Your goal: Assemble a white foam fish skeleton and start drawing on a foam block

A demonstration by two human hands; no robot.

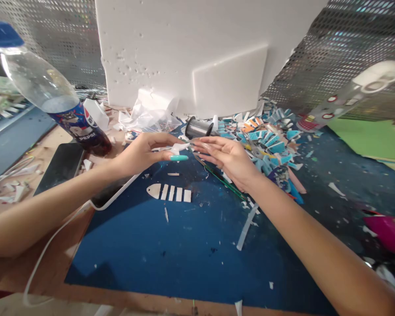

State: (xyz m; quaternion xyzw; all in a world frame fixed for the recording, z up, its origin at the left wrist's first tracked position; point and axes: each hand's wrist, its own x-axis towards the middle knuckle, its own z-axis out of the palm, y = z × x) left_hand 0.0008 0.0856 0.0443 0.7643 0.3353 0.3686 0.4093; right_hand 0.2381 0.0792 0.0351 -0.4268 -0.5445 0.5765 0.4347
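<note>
My left hand (148,149), with a long turquoise thumbnail, pinches a thin white piece (179,148) above the blue mat (191,245). My right hand (228,158) comes in from the other side, its thumb and fingers drawn together at the far end of that piece. Whatever lies between the right fingertips is too small to make out. On the mat below, a flat white fish-like shape cut into segments (154,190) lies in a row, its rounded front piece having a small hole. Thin white slivers (166,214) are scattered around it.
A tilted-looking Pepsi bottle (75,123) and phones (61,166) are at left. Behind my hands are a black spool (199,127), a plastic bag (154,109) and a heap of blue-and-white pieces (273,140). Green sheets (368,138) and a magenta object (390,232) lie right.
</note>
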